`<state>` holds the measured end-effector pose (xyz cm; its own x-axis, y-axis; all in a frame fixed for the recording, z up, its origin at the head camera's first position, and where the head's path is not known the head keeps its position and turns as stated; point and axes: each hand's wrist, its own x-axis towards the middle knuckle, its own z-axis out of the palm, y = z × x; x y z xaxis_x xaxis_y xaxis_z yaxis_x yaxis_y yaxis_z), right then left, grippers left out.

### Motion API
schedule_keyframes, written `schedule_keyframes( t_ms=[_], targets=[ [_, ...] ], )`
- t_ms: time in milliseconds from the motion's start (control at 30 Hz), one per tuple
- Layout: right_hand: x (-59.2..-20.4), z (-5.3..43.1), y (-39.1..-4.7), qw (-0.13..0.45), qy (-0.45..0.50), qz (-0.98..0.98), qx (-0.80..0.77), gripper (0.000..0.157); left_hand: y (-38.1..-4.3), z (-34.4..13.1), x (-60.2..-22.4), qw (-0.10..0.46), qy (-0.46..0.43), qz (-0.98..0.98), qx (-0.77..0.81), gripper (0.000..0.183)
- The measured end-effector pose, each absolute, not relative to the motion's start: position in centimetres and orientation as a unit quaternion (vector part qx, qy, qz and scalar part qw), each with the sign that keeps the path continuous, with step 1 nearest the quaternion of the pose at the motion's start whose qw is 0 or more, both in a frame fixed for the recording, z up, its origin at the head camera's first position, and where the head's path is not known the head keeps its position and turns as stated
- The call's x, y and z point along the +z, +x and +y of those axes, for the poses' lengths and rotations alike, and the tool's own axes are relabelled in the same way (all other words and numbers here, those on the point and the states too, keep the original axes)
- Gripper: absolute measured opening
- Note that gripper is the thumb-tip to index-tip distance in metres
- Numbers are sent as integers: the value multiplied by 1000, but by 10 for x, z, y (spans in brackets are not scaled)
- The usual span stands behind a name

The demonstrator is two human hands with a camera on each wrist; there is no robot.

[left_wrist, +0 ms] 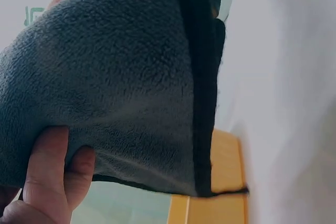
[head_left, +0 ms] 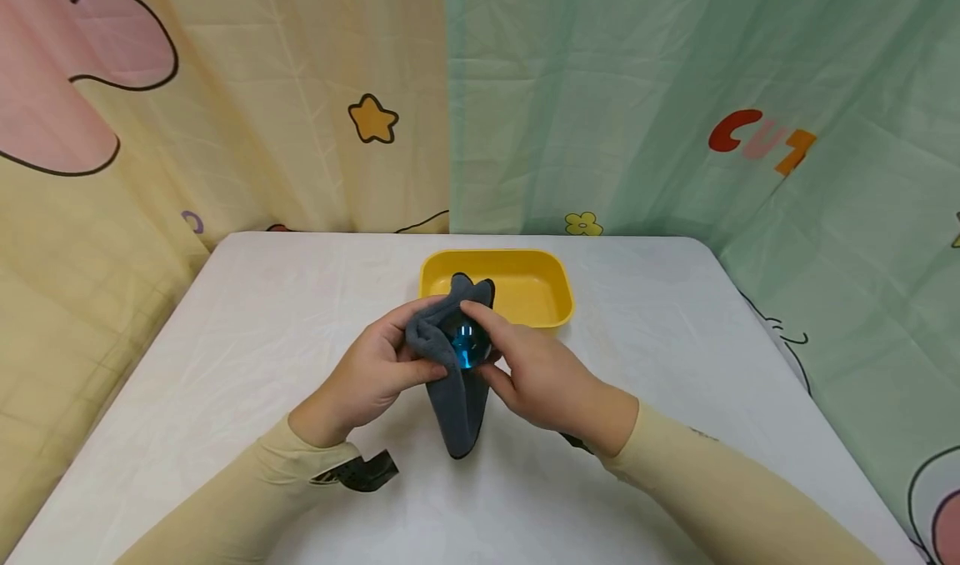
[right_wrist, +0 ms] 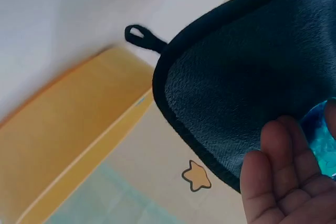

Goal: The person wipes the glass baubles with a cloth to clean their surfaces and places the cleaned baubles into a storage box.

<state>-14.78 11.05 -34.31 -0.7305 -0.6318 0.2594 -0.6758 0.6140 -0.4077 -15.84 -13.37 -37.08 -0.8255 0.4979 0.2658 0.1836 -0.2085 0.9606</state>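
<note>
A shiny, clear blue ball (head_left: 470, 344) is held in front of me, partly wrapped by a dark grey cloth (head_left: 456, 419) with black edging. My right hand (head_left: 546, 375) grips the ball between thumb and fingers. On the other side, my left hand (head_left: 375, 371) pinches the cloth, which is folded against the ball. The cloth (left_wrist: 121, 72) fills much of the left wrist view and hides the ball there. At the right edge of the right wrist view, part of the ball (right_wrist: 321, 141) shows behind my right fingers.
A yellow rectangular tray (head_left: 564, 311) stands on the white table (head_left: 315, 298), just behind my hands. A black strap (head_left: 367, 472) hangs at my left wrist. Printed curtains (head_left: 600, 90) enclose the back and sides of the table.
</note>
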Motion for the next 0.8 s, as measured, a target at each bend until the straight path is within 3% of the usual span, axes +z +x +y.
schedule_keyframes(
  t_ms=[167,267,400,500,567,700,800],
  targets=[
    [-341,112,-147,56,367,-901,227,74,-157,-135,-370,113,287,613,727,74],
    [-343,112,-147,17,346,-891,292,70,-156,-135,-369,117,287,621,720,76],
    [-348,109,-147,-71,281,-860,419,41,-155,-133,-368,122,281,629,714,80],
    [-349,107,-145,-80,254,-856,444,32,-155,-132,-368,121,276,633,712,80],
    [-349,106,-143,-57,263,-865,423,39,-155,-131,-368,119,276,636,711,80],
    [-345,106,-141,3,319,-888,331,71,-156,-132,-369,104,276,634,715,76],
    [-342,108,-143,33,357,-900,250,77,-157,-134,-369,104,278,625,722,74]
  ],
)
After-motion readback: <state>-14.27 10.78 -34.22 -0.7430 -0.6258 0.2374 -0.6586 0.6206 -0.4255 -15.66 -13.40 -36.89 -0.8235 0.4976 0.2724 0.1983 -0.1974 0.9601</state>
